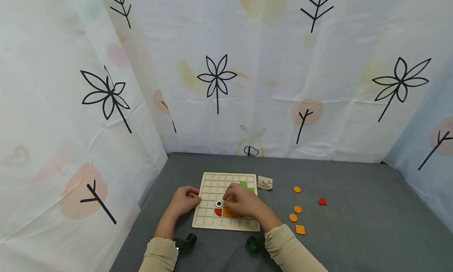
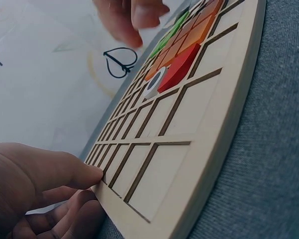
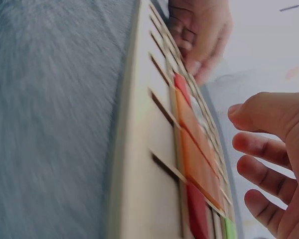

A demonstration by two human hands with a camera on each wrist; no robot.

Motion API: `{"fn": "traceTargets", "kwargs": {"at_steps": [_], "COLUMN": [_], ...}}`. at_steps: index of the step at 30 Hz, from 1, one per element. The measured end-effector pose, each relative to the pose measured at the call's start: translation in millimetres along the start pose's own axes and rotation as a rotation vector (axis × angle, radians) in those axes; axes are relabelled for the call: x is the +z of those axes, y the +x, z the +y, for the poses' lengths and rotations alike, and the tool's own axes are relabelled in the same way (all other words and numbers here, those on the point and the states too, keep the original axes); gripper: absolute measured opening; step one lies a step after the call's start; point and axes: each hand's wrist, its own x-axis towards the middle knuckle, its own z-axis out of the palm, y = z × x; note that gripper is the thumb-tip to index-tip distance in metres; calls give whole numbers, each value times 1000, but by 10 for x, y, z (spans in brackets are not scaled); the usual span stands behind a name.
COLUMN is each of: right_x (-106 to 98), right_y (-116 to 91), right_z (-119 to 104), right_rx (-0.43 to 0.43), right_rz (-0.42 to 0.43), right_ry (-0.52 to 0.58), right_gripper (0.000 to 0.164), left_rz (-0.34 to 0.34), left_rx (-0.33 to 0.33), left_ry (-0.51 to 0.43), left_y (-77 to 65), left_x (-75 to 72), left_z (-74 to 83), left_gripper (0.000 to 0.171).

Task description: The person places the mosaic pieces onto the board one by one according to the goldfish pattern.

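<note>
A wooden grid board (image 1: 209,222) lies on the grey table. My left hand (image 1: 184,201) holds its left edge; in the left wrist view the thumb (image 2: 92,174) rests on the rim, with the other fingers curled beside it. My right hand (image 1: 244,201) hovers over the board's middle. Its fingers (image 3: 261,147) are spread and loosely bent in the right wrist view, with nothing between them. On the board sit a white eye piece (image 1: 219,204), a red rounded piece (image 1: 218,212), several orange squares (image 2: 199,31) and green pieces (image 1: 243,183). My right hand partly hides them.
A small picture card (image 1: 265,182) lies by the board's upper right corner. Farther right are orange discs (image 1: 297,209), an orange square (image 1: 300,229) and a red piece (image 1: 322,201). A printed white curtain (image 1: 262,107) hangs behind the table (image 1: 354,225).
</note>
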Motion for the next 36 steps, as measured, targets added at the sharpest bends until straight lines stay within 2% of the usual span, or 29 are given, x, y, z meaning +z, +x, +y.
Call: {"fn": "traceTargets", "kwargs": {"at_steps": [4, 9, 15, 20, 26, 31, 36], "right_x": [-157, -359, -549, -681, -820, -858, -849], "right_y": [-138, -405, -873, -1251, -1640, -1891, -2039], "right_z": [67, 187, 378, 492, 566, 605, 629], "right_rx": [14, 13, 56, 61, 100, 121, 155], "right_rz": [41, 100, 154, 185, 241, 243, 204], "right_ry": [34, 1, -58, -102, -52, 16, 27], "right_gripper": [11, 10, 8, 11, 14, 14, 17], "left_rz": [4, 2, -1, -1, 3, 6, 8], "left_rx": [-8, -8, 2, -16, -15, -19, -18], "left_ry": [-4, 4, 8, 15, 16, 17, 28], "left_y": [-16, -6, 9, -1, -6, 1, -4], "left_x": [4, 3, 2, 6, 10, 14, 24], "left_z": [-2, -2, 8, 5, -12, -31, -24], "left_gripper": [23, 23, 24, 24, 24, 24, 24]}}
